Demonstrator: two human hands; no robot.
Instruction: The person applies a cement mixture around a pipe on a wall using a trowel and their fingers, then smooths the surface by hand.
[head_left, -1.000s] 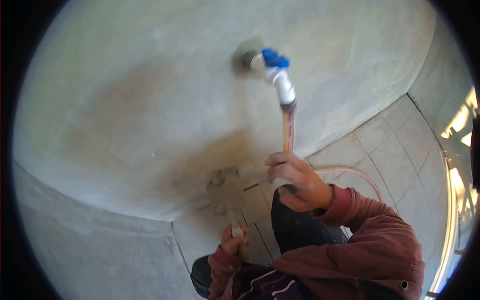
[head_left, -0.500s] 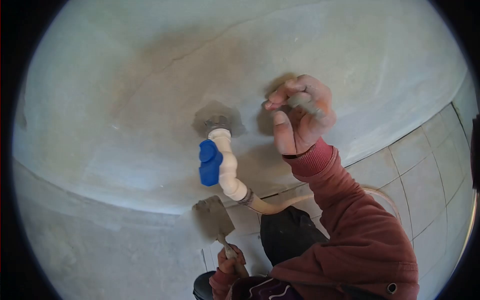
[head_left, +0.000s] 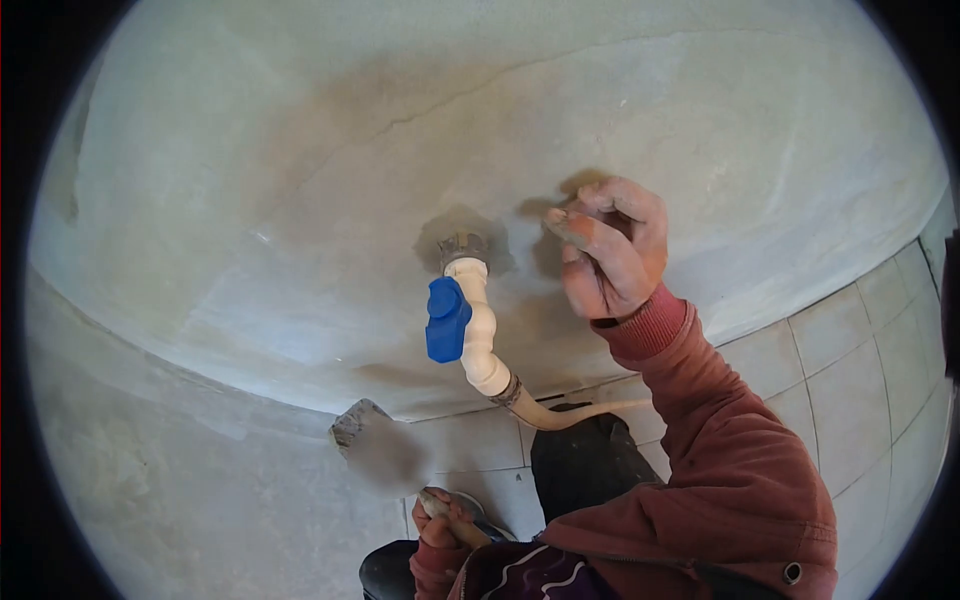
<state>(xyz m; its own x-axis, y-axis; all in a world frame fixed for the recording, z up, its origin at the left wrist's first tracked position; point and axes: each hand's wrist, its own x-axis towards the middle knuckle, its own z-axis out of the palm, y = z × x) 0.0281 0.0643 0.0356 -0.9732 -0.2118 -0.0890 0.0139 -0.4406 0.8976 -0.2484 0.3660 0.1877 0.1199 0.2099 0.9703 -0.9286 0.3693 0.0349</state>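
Left hand (head_left: 436, 516) has its grip wrapped round the trowel (head_left: 388, 452) handle, blade down low near the wall (head_left: 300, 130). Right hand (head_left: 622, 250) is up beside the blue-handled valve (head_left: 478, 335), fingers loosely curled, can't tell if they're pinching anything.

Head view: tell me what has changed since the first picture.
The right hand has gone from near the hose, below the tap, up to the right of the tap's wall end; whether it had held the hose is unclear. The trowel has swung so its blade tilts leftward. The tap appears lower and further left, but the camera moved too. The left hand still grips the trowel.
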